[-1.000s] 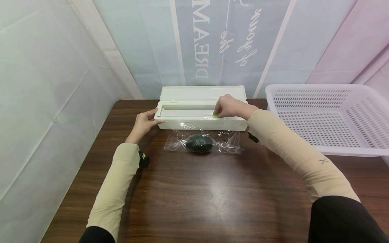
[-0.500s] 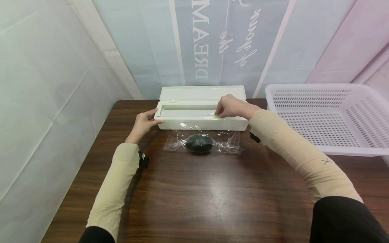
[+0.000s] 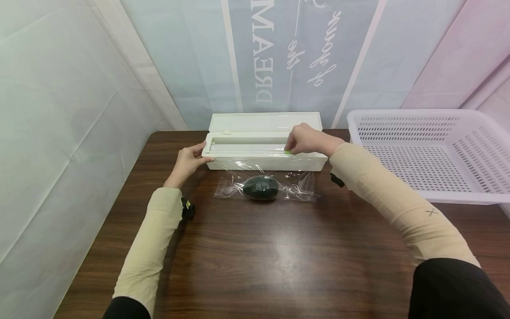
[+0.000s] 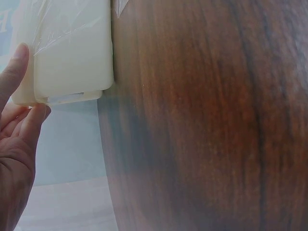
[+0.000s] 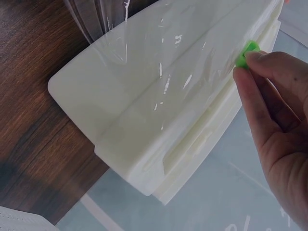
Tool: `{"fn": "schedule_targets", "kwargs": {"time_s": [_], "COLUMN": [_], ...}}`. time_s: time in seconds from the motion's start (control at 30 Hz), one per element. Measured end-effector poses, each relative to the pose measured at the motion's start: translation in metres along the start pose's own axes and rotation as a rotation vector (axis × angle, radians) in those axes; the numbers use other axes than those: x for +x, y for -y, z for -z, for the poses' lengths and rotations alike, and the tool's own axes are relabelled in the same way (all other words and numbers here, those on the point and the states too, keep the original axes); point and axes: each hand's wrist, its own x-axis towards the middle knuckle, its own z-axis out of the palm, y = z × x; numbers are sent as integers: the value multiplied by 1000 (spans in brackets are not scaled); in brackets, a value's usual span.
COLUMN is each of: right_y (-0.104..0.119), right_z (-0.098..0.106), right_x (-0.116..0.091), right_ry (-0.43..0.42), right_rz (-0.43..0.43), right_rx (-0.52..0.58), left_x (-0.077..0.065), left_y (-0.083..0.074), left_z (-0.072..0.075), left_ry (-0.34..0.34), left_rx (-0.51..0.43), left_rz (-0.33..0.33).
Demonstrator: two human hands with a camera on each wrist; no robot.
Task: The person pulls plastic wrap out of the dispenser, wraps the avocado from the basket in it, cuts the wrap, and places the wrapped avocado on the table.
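1. While the right hand (image 3: 306, 140) pinches the green slider cutter (image 5: 246, 54), tilting could snag the clear film (image 3: 306, 184).
2. If the left hand (image 3: 186, 164), gripping the film dispenser (image 4: 77, 67), slackened, pulling could skew the dispenser into the avocado-like fruit (image 3: 260, 188) before it on the tabletop (image 3: 235, 252).

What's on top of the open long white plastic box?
Clear plastic film lies over the front edge of the box. There, the right hand pinches a small bright green piece; in the head view, that hand hides part of the box's top.
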Motion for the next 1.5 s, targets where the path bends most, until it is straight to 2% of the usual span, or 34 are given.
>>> {"fn": "schedule_targets", "kwargs": {"time_s": [0.8,1.5], "right_y": [-8,-11], "right_z": [-1,3], "right_x": [-7,-12], "right_ry": [-27,-24], "right_rz": [-3,7], "right_rx": [-28,-36], "left_x": [-2,-1], "left_y": [1,-1], "left_z": [0,1], "left_ry": [15,11], "left_rx": [-29,12], "left_rz": [0,-7]}}
